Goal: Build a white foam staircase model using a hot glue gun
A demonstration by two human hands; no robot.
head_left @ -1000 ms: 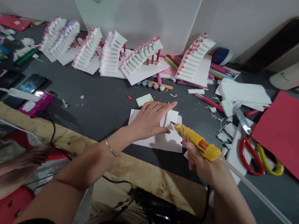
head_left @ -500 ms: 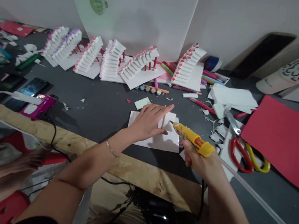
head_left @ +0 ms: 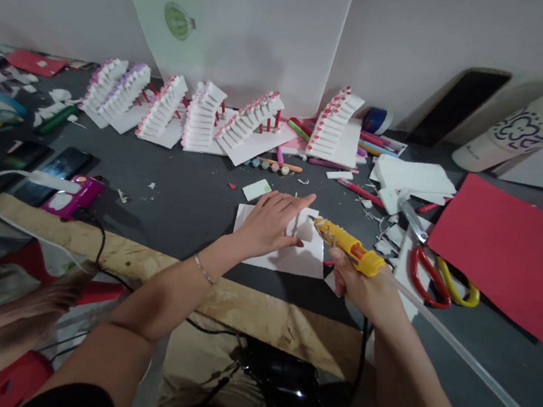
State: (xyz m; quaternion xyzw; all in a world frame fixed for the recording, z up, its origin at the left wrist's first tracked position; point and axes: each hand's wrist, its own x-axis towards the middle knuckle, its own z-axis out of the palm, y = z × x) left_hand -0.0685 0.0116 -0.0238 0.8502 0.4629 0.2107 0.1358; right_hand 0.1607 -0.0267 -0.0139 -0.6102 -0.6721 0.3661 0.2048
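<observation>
My left hand (head_left: 268,225) lies flat, fingers spread, on a white foam sheet (head_left: 301,261), touching it and pinning it to the grey mat. A small upright white foam piece (head_left: 304,227) stands just past my fingertips. My right hand (head_left: 358,286) grips a yellow hot glue gun (head_left: 349,247), whose metal nozzle points left at that piece, close to it. A long clear glue stick (head_left: 462,355) runs from the gun's back end toward the lower right.
White foam staircase models with red posts (head_left: 164,107) stand in a row at the back. Red-handled and yellow-handled scissors (head_left: 435,280) lie to the right beside a red card sheet (head_left: 501,256). Phones and a magenta device lie left. A co-worker's arm and hand (head_left: 48,300) show lower left.
The whole view has drifted slightly, with the background shifting. My hands stay nearly in place, and the glue gun nozzle remains beside the foam piece.
</observation>
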